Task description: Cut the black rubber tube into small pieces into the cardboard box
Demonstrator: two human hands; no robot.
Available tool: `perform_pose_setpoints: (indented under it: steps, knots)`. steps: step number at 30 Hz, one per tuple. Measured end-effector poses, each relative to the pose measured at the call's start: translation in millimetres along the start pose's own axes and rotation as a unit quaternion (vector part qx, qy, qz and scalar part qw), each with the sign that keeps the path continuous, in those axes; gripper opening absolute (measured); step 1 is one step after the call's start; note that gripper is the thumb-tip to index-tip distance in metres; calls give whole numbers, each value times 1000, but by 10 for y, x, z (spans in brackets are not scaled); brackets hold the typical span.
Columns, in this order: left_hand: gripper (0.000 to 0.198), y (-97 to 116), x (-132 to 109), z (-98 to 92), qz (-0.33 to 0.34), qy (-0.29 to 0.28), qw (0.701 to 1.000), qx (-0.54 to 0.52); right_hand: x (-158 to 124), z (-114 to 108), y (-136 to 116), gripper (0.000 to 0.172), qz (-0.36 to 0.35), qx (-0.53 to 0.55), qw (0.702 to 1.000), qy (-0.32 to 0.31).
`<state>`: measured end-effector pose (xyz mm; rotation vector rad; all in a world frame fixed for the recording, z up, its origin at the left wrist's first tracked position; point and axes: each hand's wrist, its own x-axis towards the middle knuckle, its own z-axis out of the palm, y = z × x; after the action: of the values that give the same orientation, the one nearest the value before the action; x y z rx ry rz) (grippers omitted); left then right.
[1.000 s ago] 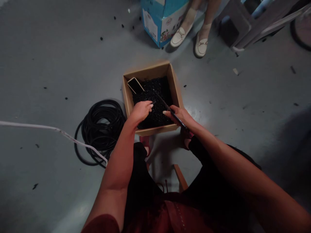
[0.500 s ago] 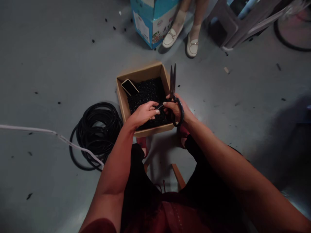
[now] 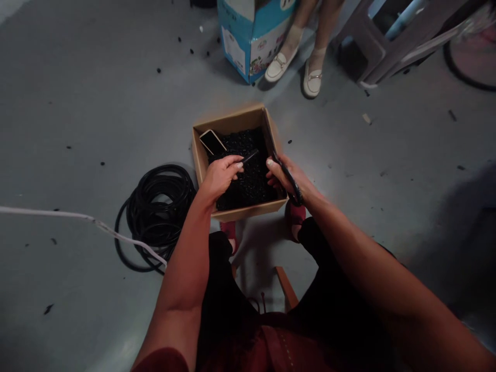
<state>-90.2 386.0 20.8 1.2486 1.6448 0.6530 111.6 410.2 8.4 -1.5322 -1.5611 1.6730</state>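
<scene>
Over the cardboard box [image 3: 248, 213], my left hand [image 3: 221, 175] pinches a short, thin black ridged strip [image 3: 251, 156] that points up and to the right. Scissors [image 3: 291, 182] with black handles are in my right hand [image 3: 289, 178], at the box's right side; their blades are mostly hidden from this angle. Many small black pieces [image 3: 248, 181] fill the bottom of the box. A dark flat rectangular object with a pale rim, like a phone [image 3: 212, 142], leans in its back left corner. The two hands are apart.
A coil of black hose [image 3: 155, 217] lies on the floor left of the box, with a white cable [image 3: 127, 238] across it. Beyond stand a blue carton [image 3: 238, 39], another person's white shoes [image 3: 312, 81] and a grey plastic stool [image 3: 368, 57]. Small black scraps dot the floor.
My hands have moved apart, and the strip now shows clearly in my left fingers. The scissors have turned from pointing upward, so their blades scarcely show. The view has shifted slightly.
</scene>
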Motion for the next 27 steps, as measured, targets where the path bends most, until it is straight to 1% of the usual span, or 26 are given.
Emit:
perform_pose_setpoints:
  steps: [4, 9, 12, 16, 19, 27]
  knots:
    - [30, -72, 26, -76, -1, 26, 999, -41, -77, 5, -33, 45, -19, -84, 996, -37]
    - [36, -54, 15, -111, -6, 46, 998, -50, -95, 18, 1, 51, -31, -161, 984, -65]
    - [40, -26, 0, -114, 3, 49, 998, -34, -90, 40, 30, 54, -34, -168, 982, -83]
    - [40, -10, -4, -107, 15, 43, 999, -6, -84, 78, 72, 57, -36, -166, 980, -103]
    - [39, -8, 2, -100, 7, 39, 999, 12, -81, 100, 97, 61, -41, -174, 979, -103]
    - [41, 42, -6, -68, -12, 17, 999, 32, -94, 105, 67, 59, -46, -181, 976, -110]
